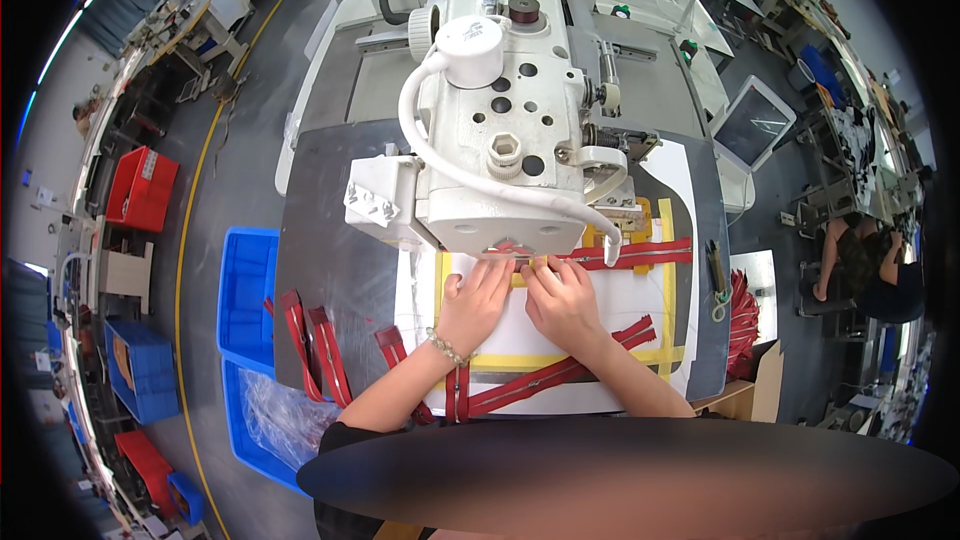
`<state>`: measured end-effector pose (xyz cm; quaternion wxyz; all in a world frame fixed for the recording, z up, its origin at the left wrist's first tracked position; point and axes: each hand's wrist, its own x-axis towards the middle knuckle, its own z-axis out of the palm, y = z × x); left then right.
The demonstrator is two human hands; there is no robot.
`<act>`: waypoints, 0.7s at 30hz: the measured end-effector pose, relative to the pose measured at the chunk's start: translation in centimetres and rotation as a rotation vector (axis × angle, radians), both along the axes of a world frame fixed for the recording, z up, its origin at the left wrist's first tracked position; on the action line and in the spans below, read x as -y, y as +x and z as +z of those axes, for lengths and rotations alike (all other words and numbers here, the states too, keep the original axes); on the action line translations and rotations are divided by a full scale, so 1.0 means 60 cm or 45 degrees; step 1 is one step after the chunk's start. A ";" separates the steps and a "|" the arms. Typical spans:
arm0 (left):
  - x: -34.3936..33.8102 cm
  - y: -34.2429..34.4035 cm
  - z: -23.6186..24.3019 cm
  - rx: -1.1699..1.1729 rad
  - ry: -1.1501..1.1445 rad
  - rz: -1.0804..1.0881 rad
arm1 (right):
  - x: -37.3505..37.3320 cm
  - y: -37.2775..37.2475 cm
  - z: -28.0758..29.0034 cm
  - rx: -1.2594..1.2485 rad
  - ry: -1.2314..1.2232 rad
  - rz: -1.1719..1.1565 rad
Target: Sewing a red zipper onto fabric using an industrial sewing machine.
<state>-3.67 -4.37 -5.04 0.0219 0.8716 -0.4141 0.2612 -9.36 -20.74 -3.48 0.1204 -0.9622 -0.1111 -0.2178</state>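
Under the head of a large white sewing machine, a red zipper with metal teeth runs sideways to the right. My left hand, with a bead bracelet at the wrist, lies with its fingers stretched forward and the tips at the zipper, below the machine head. Close beside it, my right hand has bent fingers pinched on the zipper at a small yellow piece. The machine head hides the zipper's stretch just beyond my fingertips. Beneath both hands lies a white sheet edged with yellow tape.
More red zippers lie along the table's front edge, others at its left. Thread snips rest at the right, near a bundle of red zippers. Blue bins stand left. A screen is at right; a person sits beyond.
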 end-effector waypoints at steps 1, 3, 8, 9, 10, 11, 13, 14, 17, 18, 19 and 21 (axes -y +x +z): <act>-0.001 0.000 -0.001 0.001 -0.001 -0.002 | 0.000 0.000 0.000 0.001 -0.001 -0.002; -0.002 0.000 -0.002 -0.022 0.009 -0.004 | -0.002 0.000 0.000 -0.006 -0.028 -0.009; -0.002 0.002 -0.006 -0.023 -0.030 -0.003 | -0.003 0.001 0.004 0.000 -0.014 -0.008; -0.001 0.002 -0.006 -0.026 -0.047 -0.003 | -0.002 0.000 0.006 -0.002 0.002 -0.005; 0.000 0.002 -0.006 -0.026 -0.048 -0.003 | -0.002 0.001 0.006 -0.002 0.001 -0.005; 0.000 0.002 -0.004 -0.078 -0.065 0.004 | -0.002 0.001 0.006 -0.007 0.004 -0.005; 0.001 0.002 -0.003 -0.131 -0.081 0.010 | -0.001 0.001 0.006 -0.012 0.007 -0.005; 0.001 0.003 -0.003 -0.137 -0.077 0.010 | -0.001 0.000 0.005 -0.013 0.008 -0.008; 0.000 0.004 -0.003 -0.141 -0.052 0.012 | -0.001 0.000 0.005 -0.016 0.010 -0.011; 0.000 0.004 -0.002 -0.139 -0.032 0.014 | -0.002 0.000 0.005 -0.018 0.011 -0.010; 0.000 0.004 -0.002 -0.141 -0.030 0.014 | -0.002 0.000 0.006 -0.020 0.013 -0.010; 0.000 0.005 0.000 -0.130 -0.014 0.013 | -0.001 0.000 0.008 -0.028 0.017 0.001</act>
